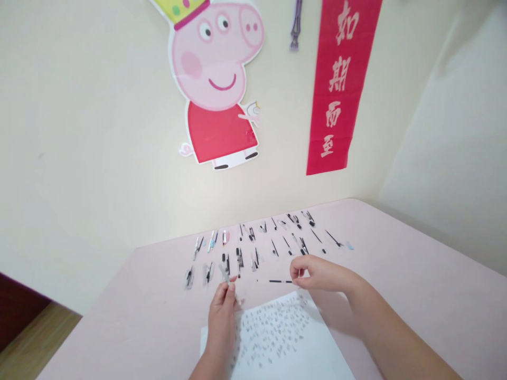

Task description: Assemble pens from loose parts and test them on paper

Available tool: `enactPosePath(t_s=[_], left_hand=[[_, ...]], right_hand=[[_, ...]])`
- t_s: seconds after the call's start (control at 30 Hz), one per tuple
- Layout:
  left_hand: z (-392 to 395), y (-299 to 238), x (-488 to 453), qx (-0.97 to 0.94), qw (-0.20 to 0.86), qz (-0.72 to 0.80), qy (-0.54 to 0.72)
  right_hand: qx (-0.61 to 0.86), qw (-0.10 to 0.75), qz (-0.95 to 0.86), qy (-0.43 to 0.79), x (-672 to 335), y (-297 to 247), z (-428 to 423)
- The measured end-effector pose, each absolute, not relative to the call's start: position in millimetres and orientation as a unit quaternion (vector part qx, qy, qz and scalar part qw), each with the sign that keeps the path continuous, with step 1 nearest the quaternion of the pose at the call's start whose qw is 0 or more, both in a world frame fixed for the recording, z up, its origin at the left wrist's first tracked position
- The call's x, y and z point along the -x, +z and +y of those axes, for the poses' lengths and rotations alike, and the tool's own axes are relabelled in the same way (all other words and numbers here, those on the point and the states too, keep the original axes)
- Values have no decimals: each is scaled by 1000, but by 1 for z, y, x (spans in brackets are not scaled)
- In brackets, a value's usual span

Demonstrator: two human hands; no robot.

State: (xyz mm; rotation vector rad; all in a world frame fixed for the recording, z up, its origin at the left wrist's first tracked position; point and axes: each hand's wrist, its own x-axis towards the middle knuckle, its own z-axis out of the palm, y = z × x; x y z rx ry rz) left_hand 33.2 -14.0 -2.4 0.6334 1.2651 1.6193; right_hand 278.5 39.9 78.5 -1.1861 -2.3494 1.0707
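Note:
My left hand (222,311) is closed around a slim, pale translucent pen barrel (224,273), which slants up and left above the thumb. My right hand (319,273) has its thumb and index finger pinched at the right end of a thin dark pen refill (276,281). That refill lies level, just beyond the top edge of a white sheet of paper (325,348). Small dark marks cover much of the sheet, and my left wrist crosses its left side.
Several dismantled pens (240,258), with dark refills, caps and clear barrels, lie in rows across the pink table (158,311). A light blue piece (349,245) lies at the right end. Behind the table, the wall carries a pig cutout (222,132) and a red banner (336,105).

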Motion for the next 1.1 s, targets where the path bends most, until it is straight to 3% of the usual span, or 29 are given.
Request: enactPosePath(t_s=[0.4, 1.1], left_hand=[[-3, -11, -29, -62, 613, 358, 701], [-5, -9, -31, -85, 618, 363, 692]], right_hand=[[407, 143, -832, 350, -268, 68, 39], [427, 136, -829, 334, -267, 57, 42]])
